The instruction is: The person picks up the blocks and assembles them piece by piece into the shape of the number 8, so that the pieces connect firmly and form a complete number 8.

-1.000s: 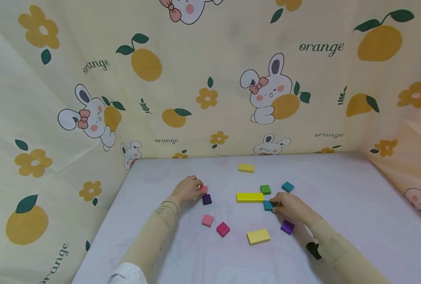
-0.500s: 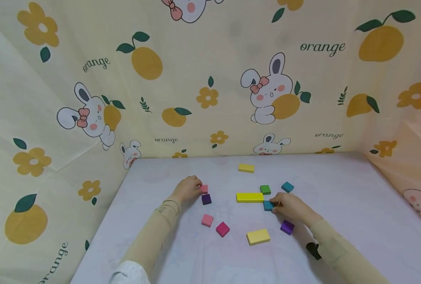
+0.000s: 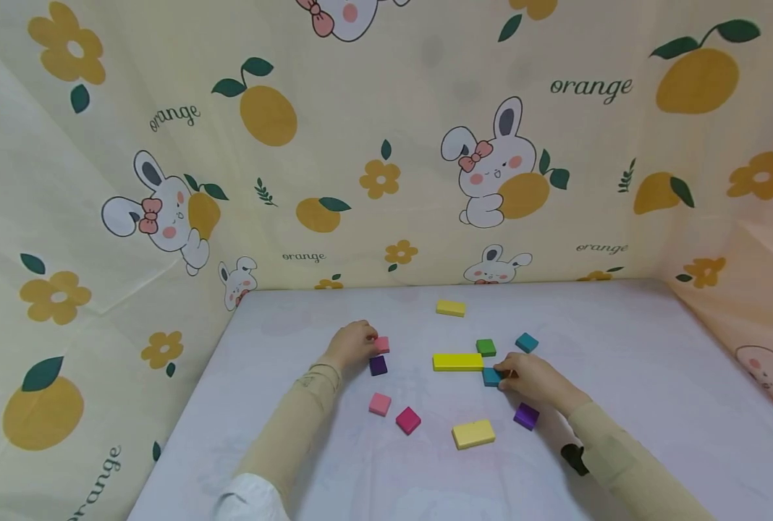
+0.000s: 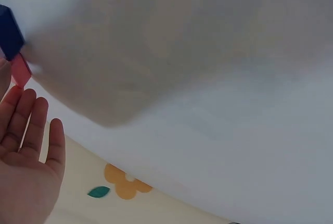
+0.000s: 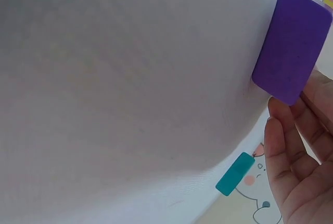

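Observation:
Small coloured blocks lie scattered on a white table (image 3: 621, 347). My left hand (image 3: 354, 344) pinches a pink block (image 3: 381, 345) (image 4: 21, 70) at its fingertips, with a dark purple block (image 3: 378, 365) (image 4: 9, 34) just in front of it. The other left fingers (image 4: 34, 122) lie loosely straight. My right hand (image 3: 531, 376) grips a teal block (image 3: 491, 376) at the right end of a long yellow block (image 3: 458, 362). Beside the right wrist sits a purple block (image 3: 526, 416) (image 5: 291, 44).
Around the hands lie a green block (image 3: 486, 347), a second teal block (image 3: 527, 342) (image 5: 234, 174), a far yellow block (image 3: 450, 308), another pink block (image 3: 380, 404), a magenta block (image 3: 408, 420) and a pale yellow block (image 3: 473, 434). Printed cloth walls (image 3: 386, 181) enclose the table.
My left hand has shifted slightly right, taking the pink block with it. The right hand and the teal block have stayed put.

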The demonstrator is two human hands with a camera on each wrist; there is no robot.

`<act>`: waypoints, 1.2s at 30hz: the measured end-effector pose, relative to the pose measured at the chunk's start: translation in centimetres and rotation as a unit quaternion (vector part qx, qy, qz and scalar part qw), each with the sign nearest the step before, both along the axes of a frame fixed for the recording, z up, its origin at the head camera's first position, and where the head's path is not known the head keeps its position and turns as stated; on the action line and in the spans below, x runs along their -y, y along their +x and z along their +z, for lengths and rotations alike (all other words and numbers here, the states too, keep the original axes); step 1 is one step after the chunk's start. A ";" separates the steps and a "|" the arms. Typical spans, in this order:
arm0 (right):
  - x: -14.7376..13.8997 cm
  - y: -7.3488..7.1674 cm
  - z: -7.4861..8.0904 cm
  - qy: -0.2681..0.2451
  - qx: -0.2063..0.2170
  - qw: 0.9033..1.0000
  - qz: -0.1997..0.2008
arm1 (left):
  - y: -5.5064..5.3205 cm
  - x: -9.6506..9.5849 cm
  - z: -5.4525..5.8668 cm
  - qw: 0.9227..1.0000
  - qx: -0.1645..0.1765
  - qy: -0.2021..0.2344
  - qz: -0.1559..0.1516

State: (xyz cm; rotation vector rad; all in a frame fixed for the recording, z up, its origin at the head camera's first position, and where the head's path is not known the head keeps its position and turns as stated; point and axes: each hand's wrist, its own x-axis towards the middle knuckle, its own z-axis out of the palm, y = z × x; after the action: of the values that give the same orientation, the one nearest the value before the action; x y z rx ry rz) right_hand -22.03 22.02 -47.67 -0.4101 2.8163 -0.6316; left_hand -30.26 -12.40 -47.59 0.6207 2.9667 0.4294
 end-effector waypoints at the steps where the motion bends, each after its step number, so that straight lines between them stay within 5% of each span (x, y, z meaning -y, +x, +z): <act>1: 0.0 0.0 0.0 -0.001 0.000 1.000 0.001 | 0.0 -0.3 0.0 1.000 0.002 -0.001 0.001; 23: 0.2 0.1 0.1 -0.004 -0.004 1.000 -0.002 | 0.0 -6.4 -0.5 0.999 -0.013 -0.008 -0.037; 36: 0.1 0.3 0.2 0.012 -0.009 1.000 -0.005 | 0.4 -7.3 -0.5 0.997 -0.039 -0.043 -0.057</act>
State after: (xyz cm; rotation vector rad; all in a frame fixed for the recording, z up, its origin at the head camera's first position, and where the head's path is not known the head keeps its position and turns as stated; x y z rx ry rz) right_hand -21.72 21.89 -47.44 -0.3983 2.8425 -0.5986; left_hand -29.88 -5.14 -48.06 0.8113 2.9839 0.2720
